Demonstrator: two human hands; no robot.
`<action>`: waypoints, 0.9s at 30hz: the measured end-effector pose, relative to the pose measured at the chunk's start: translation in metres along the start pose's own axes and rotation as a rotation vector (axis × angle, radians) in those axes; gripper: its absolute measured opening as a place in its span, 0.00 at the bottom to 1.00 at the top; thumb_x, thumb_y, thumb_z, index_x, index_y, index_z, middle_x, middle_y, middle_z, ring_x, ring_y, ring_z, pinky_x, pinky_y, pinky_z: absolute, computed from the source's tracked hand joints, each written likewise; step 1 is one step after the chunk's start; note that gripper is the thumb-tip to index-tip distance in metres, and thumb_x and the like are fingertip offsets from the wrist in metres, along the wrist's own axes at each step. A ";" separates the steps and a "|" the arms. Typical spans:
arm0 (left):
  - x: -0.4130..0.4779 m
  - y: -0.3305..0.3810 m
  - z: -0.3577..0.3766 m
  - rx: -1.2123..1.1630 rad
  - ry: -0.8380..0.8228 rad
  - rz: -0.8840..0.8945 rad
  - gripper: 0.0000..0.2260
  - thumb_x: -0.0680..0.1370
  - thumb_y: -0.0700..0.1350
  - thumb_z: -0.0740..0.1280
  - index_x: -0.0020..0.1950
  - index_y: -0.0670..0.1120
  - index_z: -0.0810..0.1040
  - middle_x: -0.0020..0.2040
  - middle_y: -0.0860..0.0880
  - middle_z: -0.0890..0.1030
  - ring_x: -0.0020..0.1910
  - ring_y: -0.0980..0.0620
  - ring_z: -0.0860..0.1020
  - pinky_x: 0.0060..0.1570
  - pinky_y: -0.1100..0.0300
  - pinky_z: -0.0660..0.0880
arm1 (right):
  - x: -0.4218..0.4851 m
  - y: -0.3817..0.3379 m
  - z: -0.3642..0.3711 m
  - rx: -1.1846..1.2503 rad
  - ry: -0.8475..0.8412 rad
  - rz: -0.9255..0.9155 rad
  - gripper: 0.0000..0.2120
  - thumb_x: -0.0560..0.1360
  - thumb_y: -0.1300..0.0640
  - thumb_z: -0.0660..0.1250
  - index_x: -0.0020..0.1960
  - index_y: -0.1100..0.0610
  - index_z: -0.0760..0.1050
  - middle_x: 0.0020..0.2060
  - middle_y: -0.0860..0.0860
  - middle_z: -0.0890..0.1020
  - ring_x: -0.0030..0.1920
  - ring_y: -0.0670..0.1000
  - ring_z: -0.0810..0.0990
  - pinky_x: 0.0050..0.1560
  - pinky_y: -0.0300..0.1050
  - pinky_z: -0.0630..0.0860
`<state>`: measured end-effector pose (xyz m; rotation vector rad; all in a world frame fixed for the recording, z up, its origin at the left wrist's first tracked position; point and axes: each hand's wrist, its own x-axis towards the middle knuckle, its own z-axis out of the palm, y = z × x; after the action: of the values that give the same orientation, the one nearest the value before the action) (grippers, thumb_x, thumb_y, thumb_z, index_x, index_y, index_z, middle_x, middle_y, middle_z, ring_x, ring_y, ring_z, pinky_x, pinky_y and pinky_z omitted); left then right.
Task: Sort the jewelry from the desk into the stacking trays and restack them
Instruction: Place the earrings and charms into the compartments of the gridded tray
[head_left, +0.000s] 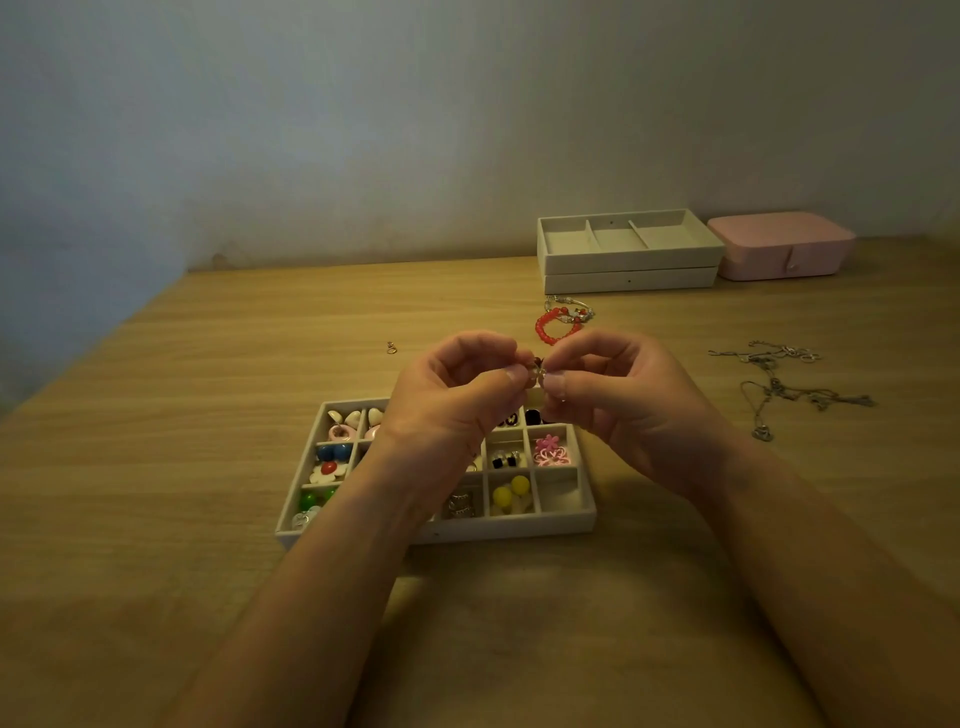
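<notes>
Wooden desk (208, 415) against a plain grey wall, dim light. Far left I note a small loose metal earring (391, 347) lying alone on the wood. Near centre sits the white compartmented jewelry tray (509, 527), most cells filled with coloured studs and rings. Left hand (457, 405) and right hand (623, 410) hover over its far row. Thumb and forefinger of each pinch one tiny silvery piece (536, 370) between them; too small to say if it is a ring or an earring. Grip: narrow, both hands on the same piece.

Key relation: the piece hangs just above the tray's far row. The one bare cell (561, 493) I can see is the near-right corner, below the piece and toward me, closer to the right hand. I judge the right hand is better placed to carry it down there.

Beyond the hands: red bead bracelet (550, 326) touching a silver bangle (571, 307). Further right: two stacked empty white trays (628, 280), tangled silver chains (779, 384), pink closed box (779, 247).
</notes>
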<state>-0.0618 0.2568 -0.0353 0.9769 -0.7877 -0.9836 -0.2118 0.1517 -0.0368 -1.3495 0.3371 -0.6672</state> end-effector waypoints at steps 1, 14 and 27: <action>0.000 0.000 0.000 0.044 0.000 0.010 0.09 0.70 0.35 0.75 0.45 0.49 0.84 0.48 0.45 0.84 0.49 0.48 0.82 0.46 0.58 0.79 | 0.000 0.000 0.000 0.013 0.005 0.007 0.07 0.68 0.64 0.73 0.46 0.60 0.81 0.41 0.58 0.82 0.42 0.56 0.82 0.45 0.46 0.83; -0.002 0.001 -0.001 0.479 0.071 0.093 0.09 0.78 0.33 0.66 0.47 0.47 0.81 0.42 0.50 0.84 0.44 0.52 0.82 0.44 0.58 0.78 | -0.005 -0.014 -0.012 -0.511 -0.173 0.122 0.07 0.76 0.66 0.70 0.46 0.57 0.85 0.42 0.53 0.85 0.41 0.50 0.82 0.41 0.42 0.80; -0.002 -0.008 -0.004 0.929 -0.093 0.185 0.08 0.75 0.36 0.68 0.47 0.48 0.82 0.42 0.51 0.84 0.41 0.54 0.81 0.44 0.57 0.80 | -0.015 -0.018 -0.002 -0.913 -0.287 0.220 0.08 0.71 0.65 0.77 0.45 0.54 0.83 0.41 0.50 0.85 0.32 0.37 0.78 0.32 0.29 0.72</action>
<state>-0.0616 0.2578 -0.0447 1.6100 -1.4397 -0.4748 -0.2293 0.1580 -0.0219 -2.2018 0.5827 -0.0987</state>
